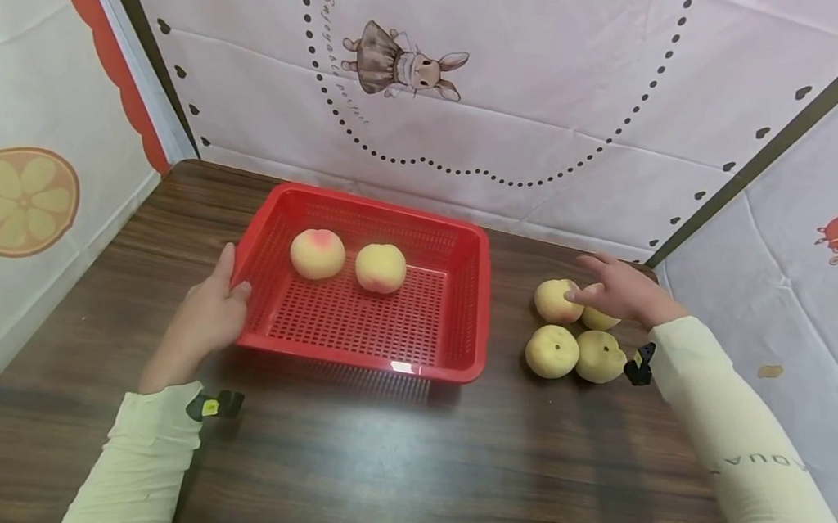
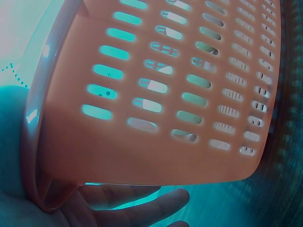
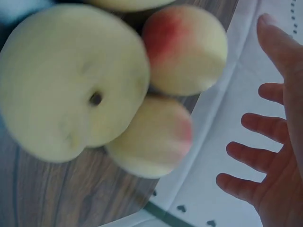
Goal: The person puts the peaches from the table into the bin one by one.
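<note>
Head view, from my end: left grip [image 1: 208, 311] is clamped on the rim of the red basket [image 1: 330, 358], thumb over the edge, fingers along the outside. The basket sits on the brown counter [image 1: 373, 471], directly to the right of that grip. Inside it, right of the left grip and a little beyond it, lies a red-topped peach [image 1: 318, 253]; further right, with a small gap, a second peach [image 1: 381, 268], its blush on the near side.

Right grip [image 1: 627, 293] hangs over a close group of four on the counter, to the right of the basket. Fingers apart. Below its thumb, far-left peach [image 1: 552, 302]; under the palm, partly covered, far-right peach [image 1: 599, 319]. On the near side of the grip, near-left peach [image 1: 552, 352] and near-right peach [image 1: 600, 357], each with a dark spot facing up. Beyond both grips, printed cloth [image 1: 538, 57].

Left wrist view, colours badly off: slotted basket wall fills most of it. Rim runs past the palm; I see fingers reaching out underneath, standing clear of the wall.

Right wrist view: my grip is spread wide, nothing held, a gap between fingertips and fruit. One large pale peach, blurred, looms nearest; two blushed ones lie between it and the grip, and a fourth is cut by the top edge.
</note>
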Motion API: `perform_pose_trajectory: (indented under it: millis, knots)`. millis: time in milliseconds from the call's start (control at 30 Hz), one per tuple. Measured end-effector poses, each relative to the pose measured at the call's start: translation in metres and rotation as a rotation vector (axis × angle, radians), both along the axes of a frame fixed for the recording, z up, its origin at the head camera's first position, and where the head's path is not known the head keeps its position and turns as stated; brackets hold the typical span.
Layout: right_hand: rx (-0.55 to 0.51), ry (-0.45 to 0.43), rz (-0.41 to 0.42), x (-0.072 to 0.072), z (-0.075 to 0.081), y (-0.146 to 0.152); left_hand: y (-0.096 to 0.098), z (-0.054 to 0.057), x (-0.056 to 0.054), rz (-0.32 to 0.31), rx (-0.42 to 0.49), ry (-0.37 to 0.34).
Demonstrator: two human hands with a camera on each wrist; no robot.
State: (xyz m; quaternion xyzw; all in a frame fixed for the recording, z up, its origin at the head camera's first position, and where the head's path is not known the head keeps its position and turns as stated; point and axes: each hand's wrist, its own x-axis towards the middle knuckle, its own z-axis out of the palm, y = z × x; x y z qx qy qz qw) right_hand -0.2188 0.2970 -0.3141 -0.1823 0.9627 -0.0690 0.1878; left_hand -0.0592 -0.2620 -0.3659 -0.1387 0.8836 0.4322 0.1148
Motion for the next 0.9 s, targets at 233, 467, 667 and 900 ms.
perform_pose_trajectory:
  millis: [233, 467, 667, 900]
  knots:
    - [0.008, -0.025, -0.005, 0.003, -0.005, 0.016, -0.001, -0.002, 0.0, 0.005, -0.002, 0.01]
    - [0.001, -0.031, -0.018, 0.004, -0.017, 0.026, -0.004, -0.005, 0.001, 0.005, 0.011, 0.001]
    - [-0.021, -0.04, -0.027, 0.007, -0.025, 0.031, -0.004, -0.006, 0.002, 0.006, 0.01, -0.012]
    - [-0.034, 0.001, 0.007, 0.004, -0.037, 0.033, -0.004, -0.006, 0.001, 0.008, -0.015, -0.01]
